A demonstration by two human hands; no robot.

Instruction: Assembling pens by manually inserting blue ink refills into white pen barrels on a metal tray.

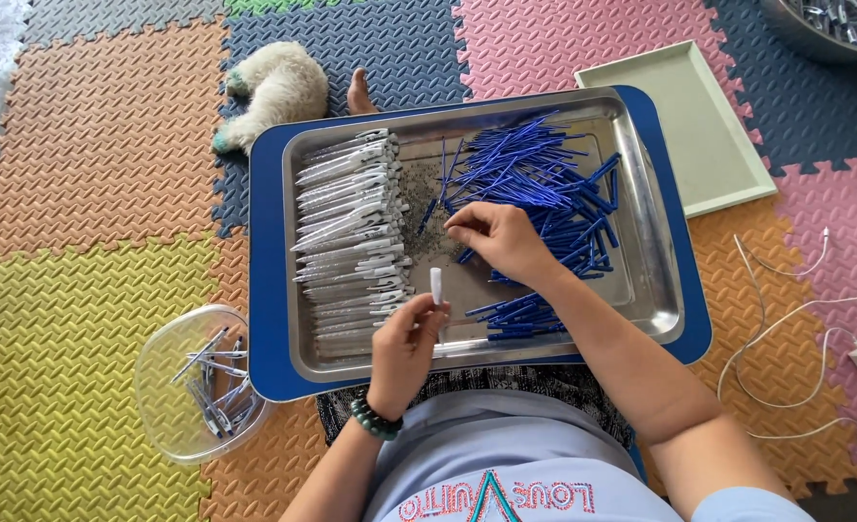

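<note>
A metal tray rests on a blue board across my lap. Along its left side lies a stack of clear pen barrels. Loose blue refills are heaped at the tray's right, with a smaller bunch of blue parts near the front. My left hand holds a clear pen barrel upright over the tray's front edge. My right hand reaches palm down into the middle of the tray, fingertips pinching among small springs and blue refills.
A clear plastic bowl with several finished pens sits on the foam mat at my left. A pale green tray lies at the back right, a metal bowl beyond it. White charger cables trail at the right. A white plush toy lies behind the tray.
</note>
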